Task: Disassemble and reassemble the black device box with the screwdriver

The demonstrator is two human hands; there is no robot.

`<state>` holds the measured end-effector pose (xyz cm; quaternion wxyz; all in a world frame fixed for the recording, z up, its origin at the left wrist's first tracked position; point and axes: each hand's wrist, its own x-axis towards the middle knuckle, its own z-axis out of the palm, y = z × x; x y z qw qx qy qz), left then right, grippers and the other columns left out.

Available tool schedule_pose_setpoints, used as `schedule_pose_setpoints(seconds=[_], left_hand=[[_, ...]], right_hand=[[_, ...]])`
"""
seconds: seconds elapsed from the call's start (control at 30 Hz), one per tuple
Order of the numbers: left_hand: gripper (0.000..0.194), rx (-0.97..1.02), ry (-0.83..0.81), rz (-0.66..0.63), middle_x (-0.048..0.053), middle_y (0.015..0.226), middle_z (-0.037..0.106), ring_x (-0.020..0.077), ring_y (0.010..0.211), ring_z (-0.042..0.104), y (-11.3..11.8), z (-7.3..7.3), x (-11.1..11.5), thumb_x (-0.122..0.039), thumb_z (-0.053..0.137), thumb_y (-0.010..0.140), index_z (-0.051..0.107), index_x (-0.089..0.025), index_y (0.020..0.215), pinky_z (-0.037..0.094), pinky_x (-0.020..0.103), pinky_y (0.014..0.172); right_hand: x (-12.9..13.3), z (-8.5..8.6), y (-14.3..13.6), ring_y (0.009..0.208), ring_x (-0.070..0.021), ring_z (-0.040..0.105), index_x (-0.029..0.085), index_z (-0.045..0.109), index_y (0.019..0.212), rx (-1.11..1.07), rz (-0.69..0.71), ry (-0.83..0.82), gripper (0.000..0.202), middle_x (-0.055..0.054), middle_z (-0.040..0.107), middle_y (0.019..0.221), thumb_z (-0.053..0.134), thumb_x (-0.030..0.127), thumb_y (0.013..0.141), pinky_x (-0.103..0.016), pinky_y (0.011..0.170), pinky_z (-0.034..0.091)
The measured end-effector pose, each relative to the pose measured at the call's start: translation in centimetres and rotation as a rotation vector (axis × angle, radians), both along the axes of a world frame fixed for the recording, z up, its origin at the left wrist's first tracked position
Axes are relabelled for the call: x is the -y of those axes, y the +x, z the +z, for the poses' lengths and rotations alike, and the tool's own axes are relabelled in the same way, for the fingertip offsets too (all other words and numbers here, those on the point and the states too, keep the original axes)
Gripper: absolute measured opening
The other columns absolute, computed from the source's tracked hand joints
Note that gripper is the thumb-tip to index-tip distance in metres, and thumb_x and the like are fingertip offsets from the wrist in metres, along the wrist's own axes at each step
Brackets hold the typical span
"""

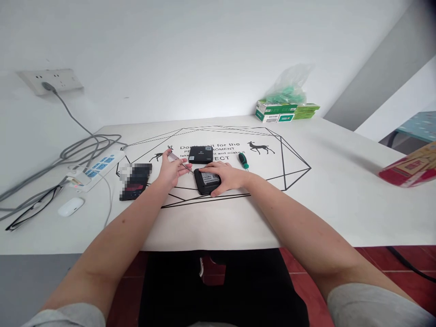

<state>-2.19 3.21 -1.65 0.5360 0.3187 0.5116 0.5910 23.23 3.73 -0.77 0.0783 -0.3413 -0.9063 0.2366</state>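
Note:
A small black box with a white label (205,182) lies on the table, its inner side apparently uppermost. My right hand (229,176) grips it from the right, thumb at the near edge and fingers across the far edge. In my left hand (167,170) is a slim screwdriver (186,167) with a clear handle, held between thumb and fingers. Its shaft slants down to the box's left far corner; whether the tip touches cannot be made out. Just behind the box rests a flat black cover (200,155) with small stickers. A green-and-black screwdriver (243,160) lies to the right.
Left of my hands are a phone (135,182), a white power strip (102,170) with coiled grey cables, glasses (34,208) and a white earbud case (71,206). Green boxes (275,112) with a plastic bag stand at the back; a red package (410,167) sits far right.

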Motion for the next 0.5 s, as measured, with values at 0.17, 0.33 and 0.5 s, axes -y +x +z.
schedule_pose_setpoints(seconds=[0.17,0.33,0.5], left_hand=[[0.095,-0.088,-0.002,-0.159,0.006,0.1,0.078,0.0241,0.077,0.084,1.8,0.9,1.8,-0.004,0.076,0.085,0.037,-0.033,0.167,0.07,0.048,0.088],[0.084,-0.203,0.082,0.003,0.004,0.096,0.077,0.0248,0.073,0.082,0.4,1.6,1.1,-0.01,0.074,0.087,0.044,-0.031,0.163,0.069,0.047,0.085],[0.066,-0.694,0.18,0.212,0.007,0.095,0.075,0.0376,0.107,0.079,-2.6,0.6,-0.4,-0.008,0.082,0.076,0.068,-0.027,0.137,0.056,0.055,0.112]], right_hand=[[-0.2,-0.2,0.0,0.155,-0.047,0.045,0.036,0.048,0.171,-0.015,-0.05,-0.013,0.114,-0.015,0.05,0.167,0.094,0.062,0.07,-0.07,0.131,0.033],[-0.2,-0.2,0.1,0.159,-0.0492,0.04,0.038,0.048,0.17,-0.004,-0.069,-0.019,0.117,-0.014,0.048,0.172,0.093,0.073,0.068,-0.074,0.132,0.029],[0.8,0.2,-1.0,0.17,-0.0496,0.025,0.029,0.051,0.167,-0.059,-0.094,0.042,0.111,-0.017,0.037,0.182,0.09,0.073,0.073,-0.074,0.137,0.016]])
